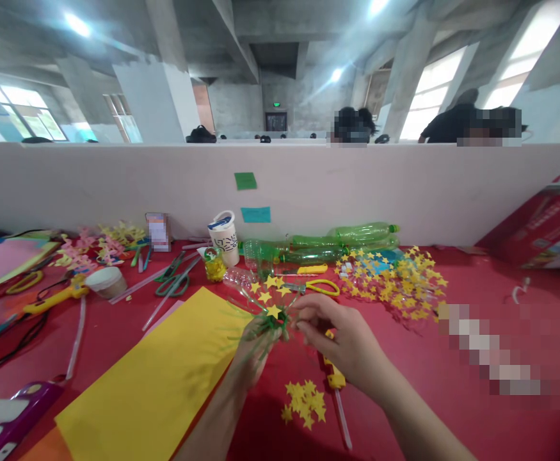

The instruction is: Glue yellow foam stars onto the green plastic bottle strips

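My left hand (256,342) is wrapped round a cut plastic bottle piece (280,318) with clear and green strips fanning out from it. Yellow paper stars (273,282) are fixed to several of the strips. Close on its right side, my right hand (340,326) has thumb and fingers pinched together at the strips; what lies between the fingertips is too small to make out. Partly hidden under that hand is a yellow glue gun (336,378) with a clear glue stick. Loose yellow stars (304,402) lie in a pile on the red table below my hands.
Yellow paper (159,378) covers the left front. Behind stand a white cup (225,240) and green bottles (318,246). Star-covered strips (399,282) lie right, yellow-handled scissors (322,287) centre, and green scissors (171,278) and another glue gun (63,294) left. A white partition (116,186) borders the table.
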Tool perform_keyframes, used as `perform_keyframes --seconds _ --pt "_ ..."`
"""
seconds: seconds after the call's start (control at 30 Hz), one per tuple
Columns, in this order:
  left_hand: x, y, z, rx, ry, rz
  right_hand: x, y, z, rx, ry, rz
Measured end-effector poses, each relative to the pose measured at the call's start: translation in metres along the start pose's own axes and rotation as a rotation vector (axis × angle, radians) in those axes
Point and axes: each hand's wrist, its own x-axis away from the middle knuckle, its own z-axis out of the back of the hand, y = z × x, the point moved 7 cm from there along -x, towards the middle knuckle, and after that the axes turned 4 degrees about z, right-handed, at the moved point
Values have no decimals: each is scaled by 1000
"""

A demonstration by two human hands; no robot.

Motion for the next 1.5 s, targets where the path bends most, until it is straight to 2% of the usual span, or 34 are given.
perform_keyframes --seconds 0.13,0.3,0.53,0.7,0.97,1.27,1.5 --pt "-1 -1 3 -7 23 11 -1 -3 0 25 10 63" --pt "-3 -3 8 -18 71 11 0 0 2 76 22 54" --pt "-2 0 3 -17 14 -14 1 -6 1 143 -22 110" --pt "-1 0 2 -20 12 -5 3 -4 -2 202 -55 85" --pt "-3 0 5 -55 37 -1 3 -8 0 80 -88 -5" --pt "-1 3 4 -106 11 -50 3 -13 4 94 2 96" --pt "-1 3 4 -29 40 -5 5 -14 6 206 -59 71"
